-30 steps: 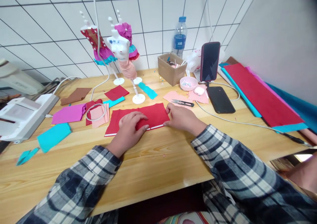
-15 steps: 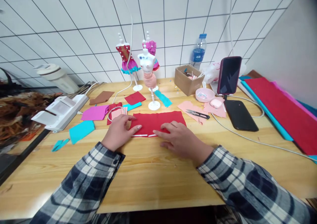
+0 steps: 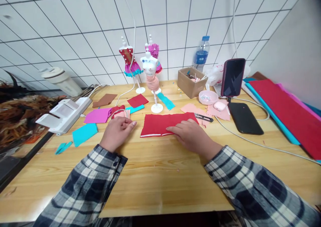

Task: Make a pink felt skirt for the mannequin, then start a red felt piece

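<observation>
A red sheet that looks like crepe paper (image 3: 160,122) lies flat on the wooden table, with two thin white strips (image 3: 151,135) along its near edge. My right hand (image 3: 190,133) rests palm down on the sheet's right part, fingers stretched towards the left and covering some of that edge. To the left of the sheet, my left hand (image 3: 116,131) is raised slightly apart from it, fingers loosely bent and thumb stretched out, holding nothing. Behind the sheet stands a small white dress form (image 3: 149,66) wrapped in pink at the hips.
Two dressed forms (image 3: 129,60) stand further back. Small snips (image 3: 204,117) lie at the sheet's right, near a pink bowl (image 3: 208,97), a cardboard box (image 3: 192,83) and phones (image 3: 245,117). Coloured scraps (image 3: 85,134) and a white charger (image 3: 65,115) are leftward. A cable crosses the right side.
The red sheet has shifted to the right under my right hand. My left hand has come off the sheet, and its thumb and forefinger have drawn closer together.
</observation>
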The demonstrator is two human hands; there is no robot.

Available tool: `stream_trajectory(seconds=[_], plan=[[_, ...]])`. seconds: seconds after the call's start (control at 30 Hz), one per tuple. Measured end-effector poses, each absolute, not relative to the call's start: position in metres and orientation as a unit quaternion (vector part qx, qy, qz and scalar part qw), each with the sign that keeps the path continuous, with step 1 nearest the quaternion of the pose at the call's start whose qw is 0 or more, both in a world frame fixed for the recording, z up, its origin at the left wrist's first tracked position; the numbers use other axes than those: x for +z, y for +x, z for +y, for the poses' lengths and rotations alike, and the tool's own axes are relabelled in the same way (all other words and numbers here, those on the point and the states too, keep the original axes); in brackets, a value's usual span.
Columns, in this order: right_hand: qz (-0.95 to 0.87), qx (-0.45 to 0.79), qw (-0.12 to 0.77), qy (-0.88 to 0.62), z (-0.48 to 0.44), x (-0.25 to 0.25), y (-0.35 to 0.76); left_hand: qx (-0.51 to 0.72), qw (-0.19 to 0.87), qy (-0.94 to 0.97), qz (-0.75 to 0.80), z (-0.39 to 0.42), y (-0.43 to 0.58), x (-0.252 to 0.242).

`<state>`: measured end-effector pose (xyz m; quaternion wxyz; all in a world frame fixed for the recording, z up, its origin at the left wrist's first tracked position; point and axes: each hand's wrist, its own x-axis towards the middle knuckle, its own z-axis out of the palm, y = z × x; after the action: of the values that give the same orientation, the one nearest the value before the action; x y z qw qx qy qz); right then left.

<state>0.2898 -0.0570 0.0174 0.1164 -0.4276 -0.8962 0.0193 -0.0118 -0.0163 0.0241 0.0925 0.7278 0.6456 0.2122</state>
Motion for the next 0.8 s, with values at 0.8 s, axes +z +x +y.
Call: stream_trajectory(seconds=[0.8], plan=[[-0.521, 0.136, 0.722, -0.435, -0.079, 0.024, 0.265, 0.262, 0.878, 0.297, 0.269, -0.097, 0.094, 0.019]])
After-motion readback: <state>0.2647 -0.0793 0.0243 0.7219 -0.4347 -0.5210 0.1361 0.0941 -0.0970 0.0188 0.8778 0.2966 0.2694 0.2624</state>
